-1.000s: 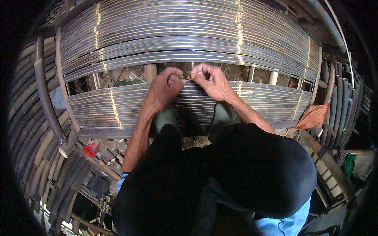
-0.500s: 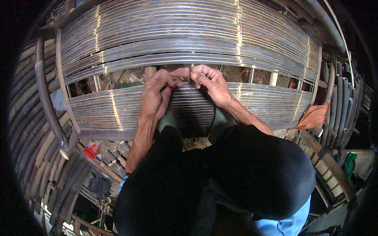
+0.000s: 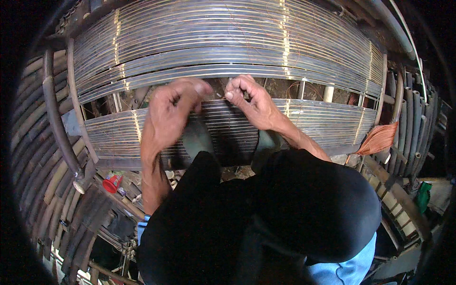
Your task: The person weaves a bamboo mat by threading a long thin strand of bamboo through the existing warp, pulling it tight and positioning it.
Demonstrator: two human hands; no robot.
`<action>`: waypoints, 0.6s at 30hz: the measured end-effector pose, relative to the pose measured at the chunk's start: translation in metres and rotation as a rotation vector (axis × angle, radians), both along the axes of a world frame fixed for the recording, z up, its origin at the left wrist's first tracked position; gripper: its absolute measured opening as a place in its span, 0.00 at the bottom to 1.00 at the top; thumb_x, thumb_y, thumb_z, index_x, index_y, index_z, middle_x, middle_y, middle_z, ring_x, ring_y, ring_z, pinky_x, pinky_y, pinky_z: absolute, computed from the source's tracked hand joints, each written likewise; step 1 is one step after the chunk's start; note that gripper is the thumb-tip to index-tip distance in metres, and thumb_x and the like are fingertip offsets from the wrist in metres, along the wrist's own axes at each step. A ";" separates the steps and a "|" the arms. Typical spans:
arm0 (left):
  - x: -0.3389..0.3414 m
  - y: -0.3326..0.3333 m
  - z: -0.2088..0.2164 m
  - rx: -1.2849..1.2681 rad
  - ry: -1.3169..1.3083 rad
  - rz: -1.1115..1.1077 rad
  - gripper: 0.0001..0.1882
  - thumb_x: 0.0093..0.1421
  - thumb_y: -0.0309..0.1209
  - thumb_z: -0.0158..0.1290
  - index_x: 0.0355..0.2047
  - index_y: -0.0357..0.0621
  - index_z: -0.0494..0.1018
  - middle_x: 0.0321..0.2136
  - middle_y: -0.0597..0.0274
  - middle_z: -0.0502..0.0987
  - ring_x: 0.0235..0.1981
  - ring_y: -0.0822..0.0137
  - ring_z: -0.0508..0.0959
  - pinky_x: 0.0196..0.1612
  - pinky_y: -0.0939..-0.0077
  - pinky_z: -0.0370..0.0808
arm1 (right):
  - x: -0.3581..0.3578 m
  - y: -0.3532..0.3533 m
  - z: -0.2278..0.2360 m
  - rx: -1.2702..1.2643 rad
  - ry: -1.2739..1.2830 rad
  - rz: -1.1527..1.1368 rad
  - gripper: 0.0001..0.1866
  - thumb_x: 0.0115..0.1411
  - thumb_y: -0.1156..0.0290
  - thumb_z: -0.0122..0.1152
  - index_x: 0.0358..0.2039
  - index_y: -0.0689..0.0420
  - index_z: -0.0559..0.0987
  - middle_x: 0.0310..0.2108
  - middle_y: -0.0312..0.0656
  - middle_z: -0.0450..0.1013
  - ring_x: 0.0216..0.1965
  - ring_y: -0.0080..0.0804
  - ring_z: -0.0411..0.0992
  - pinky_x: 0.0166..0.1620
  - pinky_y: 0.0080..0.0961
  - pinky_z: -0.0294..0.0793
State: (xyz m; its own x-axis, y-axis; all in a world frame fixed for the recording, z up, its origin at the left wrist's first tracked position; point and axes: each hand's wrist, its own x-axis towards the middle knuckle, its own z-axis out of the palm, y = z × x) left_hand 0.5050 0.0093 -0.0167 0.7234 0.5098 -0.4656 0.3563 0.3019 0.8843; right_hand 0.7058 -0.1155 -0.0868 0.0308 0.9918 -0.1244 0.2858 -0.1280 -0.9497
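My right hand is closed in a pinch over the gap of a slatted rack made of long thin strips. Whatever sits between its fingertips is too small to make out. To its left, my left hand hovers above the near section of the slats, its fingers curled and smeared by motion. The two hands are apart. Pale lashings cross the strips, and fine reddish strands lie loosely over the far section.
At the rack's right end hangs a bundle of orange-brown strands. Dark poles stack up on the left, and more pipe-like poles stand at right. A red cone-shaped thing lies at lower left; green cloth is at right.
My left hand has pulled away from the right one, moving left and turning over. The right hand stays nearly in place, still pinched, shifted very slightly.
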 end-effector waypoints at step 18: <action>0.027 -0.047 -0.086 0.060 -0.004 0.241 0.09 0.62 0.28 0.59 0.38 0.35 0.82 0.28 0.61 0.82 0.30 0.76 0.79 0.35 0.83 0.76 | 0.019 0.012 -0.011 -0.166 0.567 -0.186 0.11 0.65 0.69 0.61 0.46 0.57 0.79 0.38 0.37 0.78 0.37 0.17 0.73 0.43 0.20 0.75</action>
